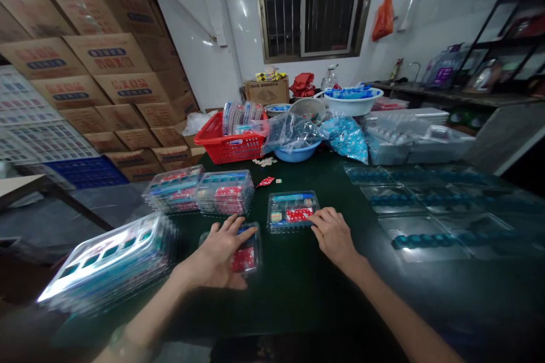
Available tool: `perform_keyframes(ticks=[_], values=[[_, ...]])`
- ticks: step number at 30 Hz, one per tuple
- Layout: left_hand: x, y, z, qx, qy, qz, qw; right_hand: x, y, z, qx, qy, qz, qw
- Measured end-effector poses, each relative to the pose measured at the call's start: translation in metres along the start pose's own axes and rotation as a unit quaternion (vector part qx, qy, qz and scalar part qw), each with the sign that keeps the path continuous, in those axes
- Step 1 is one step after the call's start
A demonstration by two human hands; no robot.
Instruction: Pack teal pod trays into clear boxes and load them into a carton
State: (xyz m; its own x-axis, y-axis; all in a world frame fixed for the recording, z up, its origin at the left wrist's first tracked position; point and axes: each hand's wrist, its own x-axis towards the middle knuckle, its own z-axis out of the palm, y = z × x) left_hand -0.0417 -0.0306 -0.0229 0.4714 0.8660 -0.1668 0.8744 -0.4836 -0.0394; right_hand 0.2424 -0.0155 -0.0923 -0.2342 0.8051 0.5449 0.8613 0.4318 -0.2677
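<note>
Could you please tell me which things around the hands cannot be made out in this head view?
Head view: the left hand covers much of the clear plastic tray beneath it, hiding most of its contents.
Head view: the stack of clear trays at lower left is blurred, so its count cannot be told.
Head view: the blue pieces in the trays at right are too dim to identify.

Left hand [221, 252] spread over a clear plastic tray [248, 255] with a red-labelled pack inside. Right hand [334, 235] at the right edge of a second tray [293, 211], touching it. Both on a dark green table [298, 295]. Stacked trays [225, 193] just ahead, bigger stack [110, 261] far left. Red basket [230, 142] behind.
</note>
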Motion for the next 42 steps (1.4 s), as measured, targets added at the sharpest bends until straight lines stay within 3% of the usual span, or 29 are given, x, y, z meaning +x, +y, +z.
perform_keyframes(ticks=[4,7,10,14,17,19,22,24,28,31,34,37,42], values=[[0.043,0.032,-0.020,-0.021,0.088,0.046,0.995,-0.005,-0.001,0.001,-0.011,-0.009,-0.008,1.000],[0.084,0.054,-0.027,-0.017,0.044,0.095,0.994,-0.018,-0.005,-0.005,-0.022,-0.015,-0.004,1.000],[0.107,0.072,-0.022,-0.018,-0.008,0.151,0.988,-0.037,-0.011,-0.019,-0.015,-0.027,0.007,0.999],[0.101,0.086,-0.007,-0.035,0.020,0.194,0.980,-0.074,0.002,-0.048,-0.023,0.010,0.071,0.997],[0.084,0.090,0.001,-0.053,0.010,0.212,0.976,-0.107,0.038,-0.070,-0.135,0.061,0.154,0.977],[0.074,0.092,0.002,-0.063,-0.003,0.219,0.974,-0.125,0.070,-0.081,-0.215,0.048,0.190,0.957],[0.064,0.094,-0.001,-0.068,-0.020,0.221,0.973,-0.135,0.107,-0.088,-0.254,0.008,0.164,0.953],[0.062,0.095,-0.007,-0.075,-0.014,0.216,0.973,-0.133,0.113,-0.087,-0.243,-0.014,0.128,0.962],[0.068,0.105,-0.022,-0.121,0.081,0.212,0.966,-0.120,0.089,-0.081,-0.216,-0.040,0.063,0.974],[0.084,0.127,-0.029,-0.124,0.130,0.287,0.941,-0.110,0.063,-0.081,-0.201,-0.036,0.037,0.978],[0.107,0.161,-0.028,-0.073,0.137,0.373,0.915,-0.100,0.045,-0.080,-0.196,-0.025,0.031,0.980],[0.126,0.192,-0.022,-0.014,0.129,0.407,0.904,-0.093,0.035,-0.079,-0.196,-0.010,0.036,0.980],[0.137,0.206,-0.010,0.014,0.126,0.428,0.895,-0.105,0.033,-0.093,-0.176,0.026,0.075,0.981]])
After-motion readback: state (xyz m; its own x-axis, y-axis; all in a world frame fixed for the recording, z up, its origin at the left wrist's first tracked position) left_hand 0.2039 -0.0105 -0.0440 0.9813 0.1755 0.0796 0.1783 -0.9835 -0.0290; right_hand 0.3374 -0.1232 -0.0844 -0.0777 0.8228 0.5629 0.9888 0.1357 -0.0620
